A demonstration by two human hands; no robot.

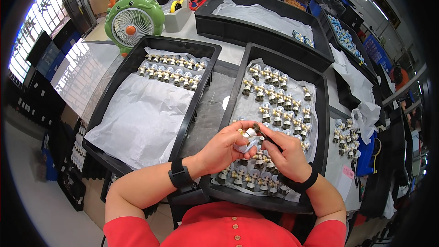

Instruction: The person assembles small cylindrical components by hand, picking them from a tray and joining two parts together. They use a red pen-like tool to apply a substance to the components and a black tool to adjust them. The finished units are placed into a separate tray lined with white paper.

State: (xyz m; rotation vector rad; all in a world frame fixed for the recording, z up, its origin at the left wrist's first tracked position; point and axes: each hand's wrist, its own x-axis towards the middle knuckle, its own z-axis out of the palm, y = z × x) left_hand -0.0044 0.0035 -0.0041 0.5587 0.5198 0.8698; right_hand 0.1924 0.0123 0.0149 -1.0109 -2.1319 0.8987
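Left hand (224,150) pinches a figurine (249,133), right hand (290,154) grips a slim dark tool (270,141)

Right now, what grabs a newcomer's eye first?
First, the green dragon-shaped fan, upper left. Then the rows of pale-haired figurines in the centre-right black tray. Over that tray, the left fingers hold a single figurine, the right fingers a slim dark tool.

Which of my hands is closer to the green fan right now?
Left. Your left hand, holding a small figurine, is below and right of the green fan in the picture; your right hand is farther right, so farther away.
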